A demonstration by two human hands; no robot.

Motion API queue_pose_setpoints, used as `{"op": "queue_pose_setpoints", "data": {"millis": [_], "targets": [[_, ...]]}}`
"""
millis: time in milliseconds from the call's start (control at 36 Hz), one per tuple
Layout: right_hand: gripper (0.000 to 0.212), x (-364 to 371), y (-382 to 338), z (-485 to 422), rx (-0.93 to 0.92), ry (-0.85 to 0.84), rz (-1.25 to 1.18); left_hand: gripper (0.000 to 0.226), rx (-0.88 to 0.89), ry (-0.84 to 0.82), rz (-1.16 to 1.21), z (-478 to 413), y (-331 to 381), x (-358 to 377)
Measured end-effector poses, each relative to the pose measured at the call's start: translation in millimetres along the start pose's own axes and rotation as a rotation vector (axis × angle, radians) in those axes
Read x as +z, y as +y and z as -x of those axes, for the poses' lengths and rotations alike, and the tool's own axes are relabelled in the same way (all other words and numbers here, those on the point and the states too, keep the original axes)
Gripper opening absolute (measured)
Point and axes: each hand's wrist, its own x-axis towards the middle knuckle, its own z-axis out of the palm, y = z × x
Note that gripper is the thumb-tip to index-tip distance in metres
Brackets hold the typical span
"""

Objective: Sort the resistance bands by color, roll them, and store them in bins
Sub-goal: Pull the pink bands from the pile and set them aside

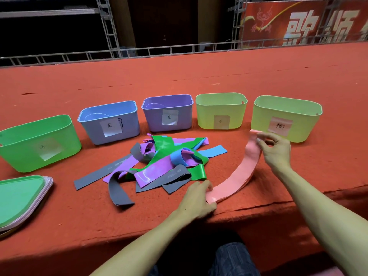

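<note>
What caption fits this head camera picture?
The left hand and right hand hold a pink band beside the pile, bins behind.

The table (229, 76) is covered in rough, matt red felt-like cloth. The blue bin (89, 130) and its neighbours are smooth plastic with paper labels (169, 117). The purple band (147, 176) and green band (164, 145) shine glossy; the grey band (119, 193) is matt, the pink band (239, 176) smooth.
</note>
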Motion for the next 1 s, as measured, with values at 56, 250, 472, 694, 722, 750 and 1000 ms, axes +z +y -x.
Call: {"op": "queue_pose_setpoints", "data": {"millis": [56, 250, 472, 694, 722, 750, 1000], "targets": [[0.018, -0.5, -1.0, 0.0, 0.006, -0.003, -0.005, 0.04, -0.003, -0.017, -0.002, -1.3, -1.9, 3.0], [0.02, -0.6, -5.3, -1.3, 0.028, -0.019, -0.014, 0.032, -0.047, -0.075, 0.053, -5.6, -4.6, 5.1], [0.023, -4.9, -24.4, -7.5, 0.049, -0.009, -0.122, 0.036, -0.037, -0.119, 0.101, -15.9, -7.1, -2.2], [0.023, -11.1, -59.8, -21.4, 0.016, 0.014, -0.317, 0.054, 0.094, -0.275, 0.198, -25.1, -4.9, -4.0], [0.023, -11.4, -64.9, -22.5, 0.014, 0.005, -0.34, 0.053, 0.101, -0.276, 0.242, -24.4, -4.5, -4.8], [0.024, -11.5, -69.7, -23.4, 0.015, -0.005, -0.363, 0.052, 0.104, -0.274, 0.264, -23.7, -4.1, -5.4], [0.02, -12.5, -119.3, -20.5, -0.096, -0.107, -0.43, 0.052, 0.103, -0.044, 0.406, -23.4, -5.8, 3.3]]}}
